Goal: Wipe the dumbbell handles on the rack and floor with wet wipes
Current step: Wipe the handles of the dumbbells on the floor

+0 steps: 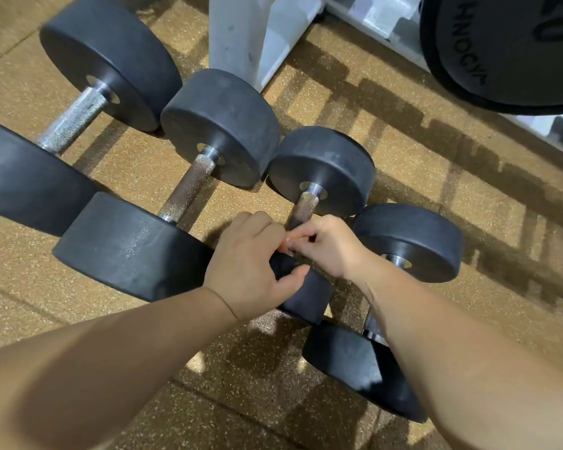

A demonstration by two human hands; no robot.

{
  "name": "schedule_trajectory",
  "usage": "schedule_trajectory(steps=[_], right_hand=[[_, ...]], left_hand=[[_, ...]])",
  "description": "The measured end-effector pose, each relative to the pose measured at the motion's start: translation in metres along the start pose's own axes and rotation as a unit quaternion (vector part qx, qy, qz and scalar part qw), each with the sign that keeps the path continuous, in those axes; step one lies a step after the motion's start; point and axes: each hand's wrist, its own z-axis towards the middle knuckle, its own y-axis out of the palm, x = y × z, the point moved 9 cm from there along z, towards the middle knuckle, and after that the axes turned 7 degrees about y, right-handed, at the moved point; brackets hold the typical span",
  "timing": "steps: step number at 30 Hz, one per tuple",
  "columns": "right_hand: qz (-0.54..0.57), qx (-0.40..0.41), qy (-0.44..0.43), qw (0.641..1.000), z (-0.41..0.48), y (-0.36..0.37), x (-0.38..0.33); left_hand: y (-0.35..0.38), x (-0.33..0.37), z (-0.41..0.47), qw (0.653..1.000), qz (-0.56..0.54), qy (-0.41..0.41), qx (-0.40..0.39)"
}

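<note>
On speckled floor point(403, 196), left hand point(247, 264) and right hand point(329, 245) together at dumbbell handle point(304, 206), grasp unclear, plate point(501, 53) lettered "HNOGYM"

Left grip point(251, 271) and right grip point(325, 248) bare, forearms point(111, 358) likewise unclothed.

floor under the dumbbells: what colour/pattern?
Tan-brown floor with fine pale speckles and darker tile seams; head view shows it.

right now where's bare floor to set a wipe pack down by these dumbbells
Free: floor right of the smallest dumbbell, toward the rack; floor between the forearms. Crowded: the dumbbell row, heads nearly touching, and around the left hand and right hand at the third dumbbell.
</note>
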Motion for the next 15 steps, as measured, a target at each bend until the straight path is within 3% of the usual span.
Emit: schedule_trajectory(steps=[2, 4, 7, 13, 15], right_hand=[[-0.002, 0.021, 0.001, 1.000, 0.008, -0.008, -0.002], [-0.020, 0.100, 0.018, 0.995, 0.020, -0.030, -0.004], [-0.065, 0.182, 0.067, 0.979, 0.028, -0.051, -0.003], [-0.101, 0.047, -0.037, 0.993, -0.011, -0.008, -0.029], [-0.109, 0.035, -0.045, 0.992, -0.010, -0.007, -0.031]], left_hand=[[-0.002, 0.000, 0.001, 1.000, -0.015, 0.000, -0.005], [-0.007, 0.002, 0.000, 0.999, -0.025, 0.017, -0.015], [-0.015, 0.006, -0.018, 0.996, 0.046, 0.071, -0.027], [-0.013, 0.009, -0.041, 0.992, 0.075, 0.088, -0.056], [-0.014, 0.008, -0.042, 0.993, 0.058, 0.085, -0.049]])
